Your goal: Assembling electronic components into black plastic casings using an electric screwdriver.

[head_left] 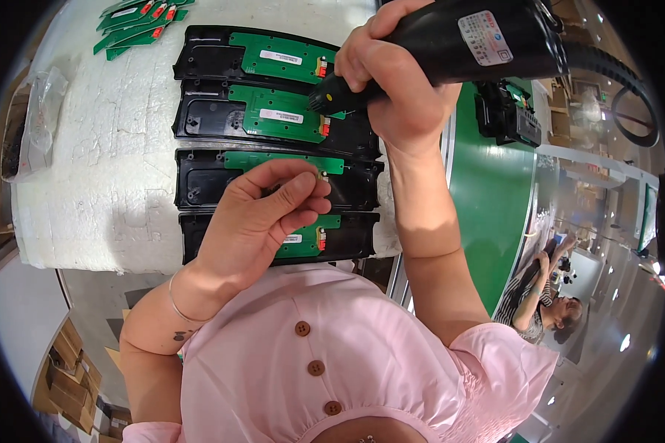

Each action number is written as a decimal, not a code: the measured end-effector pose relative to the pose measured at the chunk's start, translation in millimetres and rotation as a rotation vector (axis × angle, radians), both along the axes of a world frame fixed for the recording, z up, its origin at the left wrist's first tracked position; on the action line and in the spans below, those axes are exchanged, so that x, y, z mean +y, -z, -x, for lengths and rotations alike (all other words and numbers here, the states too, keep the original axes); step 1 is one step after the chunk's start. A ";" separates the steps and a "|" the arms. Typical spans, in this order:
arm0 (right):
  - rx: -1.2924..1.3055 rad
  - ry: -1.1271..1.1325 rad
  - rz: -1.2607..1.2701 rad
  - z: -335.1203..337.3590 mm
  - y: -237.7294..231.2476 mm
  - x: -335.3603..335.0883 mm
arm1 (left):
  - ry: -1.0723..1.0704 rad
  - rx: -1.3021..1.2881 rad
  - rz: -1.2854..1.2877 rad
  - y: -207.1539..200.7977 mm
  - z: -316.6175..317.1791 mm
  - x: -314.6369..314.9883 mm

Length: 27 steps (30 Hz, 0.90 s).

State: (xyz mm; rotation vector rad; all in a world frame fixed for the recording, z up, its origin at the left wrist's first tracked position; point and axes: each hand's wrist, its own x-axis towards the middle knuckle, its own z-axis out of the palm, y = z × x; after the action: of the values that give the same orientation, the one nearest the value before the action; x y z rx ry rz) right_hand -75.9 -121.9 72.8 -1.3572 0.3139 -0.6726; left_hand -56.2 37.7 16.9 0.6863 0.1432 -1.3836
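Observation:
Several curved black plastic panels [208, 111] lie in a column before me, each with a green circuit board [247, 122] carrying a white label and a red-and-white connector. My right hand [403, 85] is wrapped round a black electric screwdriver [451, 40]. Its nose points left and down, over the right end of the second panel's board; the bit cannot be made out. My left hand [255, 210] hovers over the third panel [199, 181], thumb and forefinger pinched together. Whatever sits between these fingertips is too small to name. The hand hides part of the two nearest panels.
White foam [125, 162] supports the panels. Loose green boards [137, 26] are piled at the far left, above a clear plastic bag [44, 122]. To the right runs a green conveyor belt [488, 199] bearing a black assembly [506, 114]. Another person [539, 295] is beyond it.

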 end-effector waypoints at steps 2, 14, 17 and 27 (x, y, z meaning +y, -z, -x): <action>-0.029 0.000 -0.034 1.8 -2.3 1.1 | -0.010 0.020 0.014 4.9 0.7 1.0; -0.335 -0.374 0.150 69.0 -50.8 -10.7 | -0.008 0.200 0.054 9.5 -0.1 -10.4; -0.337 -0.285 -0.098 62.0 -45.8 -26.3 | 0.046 0.193 0.044 6.8 1.5 -11.4; -0.389 -0.197 -0.166 45.3 -34.8 -42.0 | -0.005 0.263 -0.029 1.6 0.4 -6.7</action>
State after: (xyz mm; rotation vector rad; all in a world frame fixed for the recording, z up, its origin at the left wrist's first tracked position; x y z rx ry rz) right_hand -121.2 -163.9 107.6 -1.0555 -0.0750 -0.7114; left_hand -56.6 31.0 15.3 0.5253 0.3733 -1.4650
